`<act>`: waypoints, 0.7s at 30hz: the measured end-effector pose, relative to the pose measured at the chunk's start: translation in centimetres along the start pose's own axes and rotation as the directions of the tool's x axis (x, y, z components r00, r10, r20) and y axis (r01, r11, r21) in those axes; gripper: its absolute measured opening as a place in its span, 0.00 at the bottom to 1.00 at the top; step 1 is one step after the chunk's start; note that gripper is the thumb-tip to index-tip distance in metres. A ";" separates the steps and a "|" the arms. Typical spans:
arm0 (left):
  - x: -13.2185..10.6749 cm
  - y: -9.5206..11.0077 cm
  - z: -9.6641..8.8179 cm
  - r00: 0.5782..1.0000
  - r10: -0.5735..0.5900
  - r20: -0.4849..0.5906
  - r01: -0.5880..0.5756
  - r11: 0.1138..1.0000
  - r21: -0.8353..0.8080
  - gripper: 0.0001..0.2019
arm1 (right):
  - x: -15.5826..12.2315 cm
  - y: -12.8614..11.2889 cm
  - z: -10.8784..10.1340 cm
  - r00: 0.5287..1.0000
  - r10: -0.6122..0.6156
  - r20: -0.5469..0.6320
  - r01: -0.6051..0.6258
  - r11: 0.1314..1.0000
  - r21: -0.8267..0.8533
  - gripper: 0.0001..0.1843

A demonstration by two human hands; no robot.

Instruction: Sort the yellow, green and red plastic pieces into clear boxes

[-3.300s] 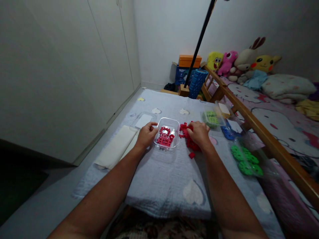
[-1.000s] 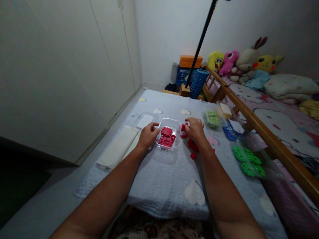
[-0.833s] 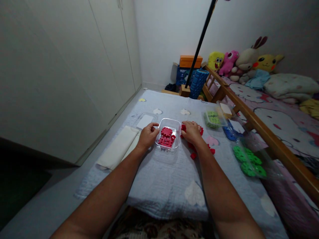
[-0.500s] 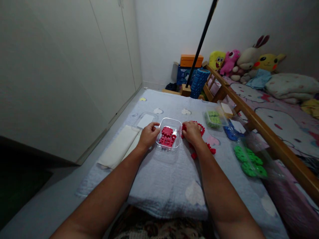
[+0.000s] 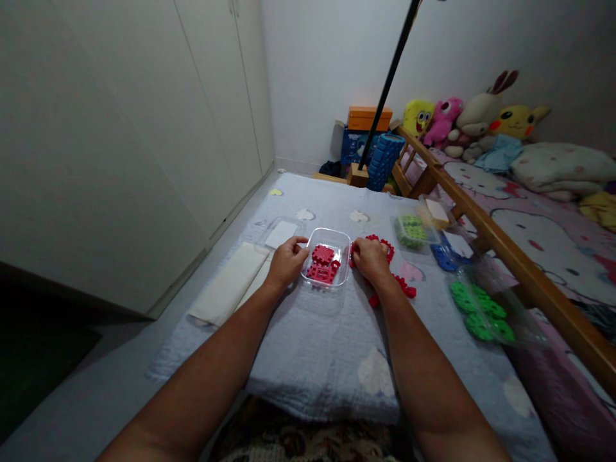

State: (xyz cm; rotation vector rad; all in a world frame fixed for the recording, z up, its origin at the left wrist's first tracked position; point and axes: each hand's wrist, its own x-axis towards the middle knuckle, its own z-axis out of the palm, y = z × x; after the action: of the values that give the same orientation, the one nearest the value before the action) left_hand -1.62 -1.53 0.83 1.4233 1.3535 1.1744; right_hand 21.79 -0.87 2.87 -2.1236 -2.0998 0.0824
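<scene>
In front of me stands a clear plastic container point(image 5: 342, 277) holding several red toothed building pieces point(image 5: 322, 264). My left hand point(image 5: 287, 260) grips its left wall, thumb and fingers at the rim. Just right of the container, my right hand point(image 5: 370, 258) is closed over loose red building pieces point(image 5: 389, 249) on the cloth. A bit of red shows at its fingertips beside the container wall; the rest of what it grasps is covered by the hand. More red pieces point(image 5: 405, 287) lie under and beside my right wrist.
A clear lid point(image 5: 283, 232) with a white label and a folded cream cloth point(image 5: 231, 282) lie at left. On the right are containers with light green pieces point(image 5: 412, 231), blue pieces point(image 5: 447, 255) and green pieces point(image 5: 481, 311). A wooden bed rail point(image 5: 462, 208) runs along the right side.
My right hand has shifted slightly among the red pieces, its fingers still closed. My left hand and the container have stayed in place.
</scene>
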 end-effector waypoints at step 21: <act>0.0 0.1 -0.1 1.000 0.010 -0.006 -0.010 1.000 0.017 0.18 | -0.4 -0.3 -0.3 0.996 -0.051 0.066 0.052 0.999 -0.011 0.14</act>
State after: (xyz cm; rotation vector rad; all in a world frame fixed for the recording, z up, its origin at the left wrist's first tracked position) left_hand -1.67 -1.49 0.90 1.4409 1.3645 1.1773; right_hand 21.53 -1.30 3.15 -2.0998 -2.1964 0.1351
